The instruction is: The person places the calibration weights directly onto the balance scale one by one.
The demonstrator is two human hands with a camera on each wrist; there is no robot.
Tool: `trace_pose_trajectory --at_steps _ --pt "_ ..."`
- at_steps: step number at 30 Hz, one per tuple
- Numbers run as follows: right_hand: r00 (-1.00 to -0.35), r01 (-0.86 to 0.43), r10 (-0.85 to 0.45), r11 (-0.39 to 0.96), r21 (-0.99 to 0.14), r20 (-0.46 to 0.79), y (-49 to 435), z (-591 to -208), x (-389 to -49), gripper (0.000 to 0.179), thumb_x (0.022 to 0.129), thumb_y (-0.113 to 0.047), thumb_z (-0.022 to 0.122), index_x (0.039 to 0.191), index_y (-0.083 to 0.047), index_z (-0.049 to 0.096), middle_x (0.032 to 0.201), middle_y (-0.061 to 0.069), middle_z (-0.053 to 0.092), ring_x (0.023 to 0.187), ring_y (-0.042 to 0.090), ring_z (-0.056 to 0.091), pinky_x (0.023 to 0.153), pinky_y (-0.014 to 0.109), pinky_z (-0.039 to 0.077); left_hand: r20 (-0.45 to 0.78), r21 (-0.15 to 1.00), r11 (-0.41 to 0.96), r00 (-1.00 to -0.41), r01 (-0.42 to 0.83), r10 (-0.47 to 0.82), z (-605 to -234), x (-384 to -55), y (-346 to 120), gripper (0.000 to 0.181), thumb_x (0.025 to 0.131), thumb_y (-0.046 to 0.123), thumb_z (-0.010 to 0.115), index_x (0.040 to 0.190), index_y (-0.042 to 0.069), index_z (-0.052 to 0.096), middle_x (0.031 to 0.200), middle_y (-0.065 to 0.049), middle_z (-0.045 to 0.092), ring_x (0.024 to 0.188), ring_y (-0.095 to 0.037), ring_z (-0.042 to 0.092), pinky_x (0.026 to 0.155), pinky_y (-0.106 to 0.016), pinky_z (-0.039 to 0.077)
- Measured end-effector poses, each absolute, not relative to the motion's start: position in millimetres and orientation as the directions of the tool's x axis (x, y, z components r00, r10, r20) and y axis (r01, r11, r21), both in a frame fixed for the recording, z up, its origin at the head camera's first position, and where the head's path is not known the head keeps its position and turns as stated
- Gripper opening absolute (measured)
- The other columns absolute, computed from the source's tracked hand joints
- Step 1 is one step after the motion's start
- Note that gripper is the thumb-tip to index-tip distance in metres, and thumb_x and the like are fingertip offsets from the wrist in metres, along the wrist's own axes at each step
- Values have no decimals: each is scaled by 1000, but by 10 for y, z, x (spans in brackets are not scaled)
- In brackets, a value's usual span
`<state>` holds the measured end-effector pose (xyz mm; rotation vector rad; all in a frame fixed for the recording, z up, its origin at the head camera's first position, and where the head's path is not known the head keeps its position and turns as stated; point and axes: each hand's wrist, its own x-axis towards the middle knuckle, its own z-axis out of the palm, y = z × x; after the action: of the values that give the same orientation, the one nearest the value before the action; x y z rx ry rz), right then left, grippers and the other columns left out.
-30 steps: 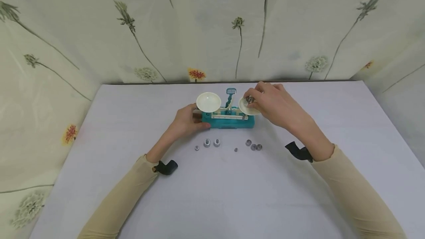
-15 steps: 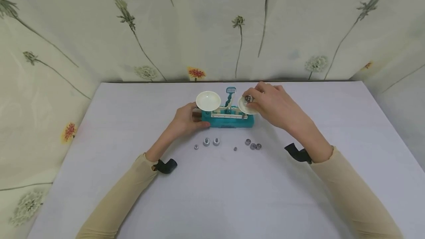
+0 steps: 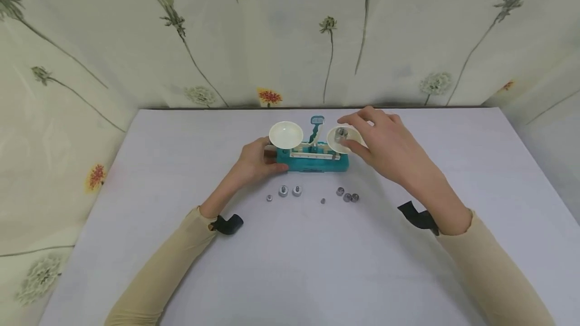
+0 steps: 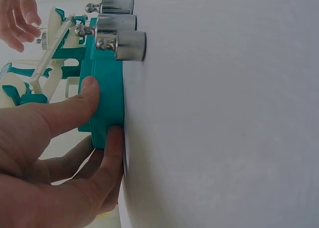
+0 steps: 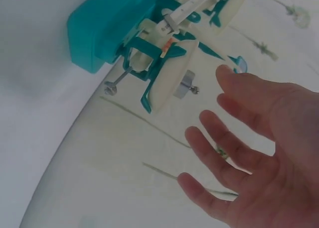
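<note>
My left hand [image 3: 257, 159] grips the left end of the teal balance [image 3: 312, 164], presumably to steady it; the left pan [image 3: 286, 135] partly hides that grip. A metal weight [image 3: 341, 134] stands in the right pan [image 3: 331, 140]. My right hand [image 3: 387, 145], fingers spread off it, obstructs the rim. Nearer, on the desk [image 3: 290, 265]: three knobbed weights [image 3: 283, 191], a tiny piece [image 3: 323, 201], three more pieces [image 3: 347, 197].

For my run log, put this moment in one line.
left hand: grips teal base | right hand: near metal weight, not touching | metal weight: in right pan | left pan: empty
</note>
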<state>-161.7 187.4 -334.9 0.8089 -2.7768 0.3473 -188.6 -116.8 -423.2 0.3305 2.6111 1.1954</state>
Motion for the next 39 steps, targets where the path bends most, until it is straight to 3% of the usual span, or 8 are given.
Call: trace_pose_trajectory --at_steps 11,16,23,39 --pt "-814 -554 -497 819 -146 301 1943 -3298 -1430 43 95 -18 85 135 -12 69 127 13 71 99 32 72 102 60 49 -121 765 634 -941 114 315 -4217 -1953 -1155 76 91 22 89 157 9 51 152 -17 63 135 -36 69 119 -48 53" --pt "-802 -578 -526 804 -144 284 1928 -3279 -1337 36 95 -16 84 128 -12 70 117 11 70 91 28 69 104 60 50 -125 759 643 -945 106 303 -4248 -1933 -1167 76 91 23 89 156 8 52 151 -18 64 133 -36 69 119 -49 53" --pt "-787 -610 -578 781 -133 215 1906 -3319 -1187 23 95 -18 85 113 -13 73 102 5 70 85 21 67 96 53 54 -120 771 628 -944 106 307 -4261 -1895 -1173 75 90 22 89 155 9 53 150 -18 64 133 -36 70 118 -48 53" --pt "-815 -576 -579 811 -101 -10 1885 -3650 -1146 30 90 -24 89 116 -18 75 106 5 75 93 22 68 84 46 55 -136 772 629 -942 93 306 -4222 -1889 -1158 76 91 21 89 156 10 52 153 -18 62 134 -37 69 119 -50 53"
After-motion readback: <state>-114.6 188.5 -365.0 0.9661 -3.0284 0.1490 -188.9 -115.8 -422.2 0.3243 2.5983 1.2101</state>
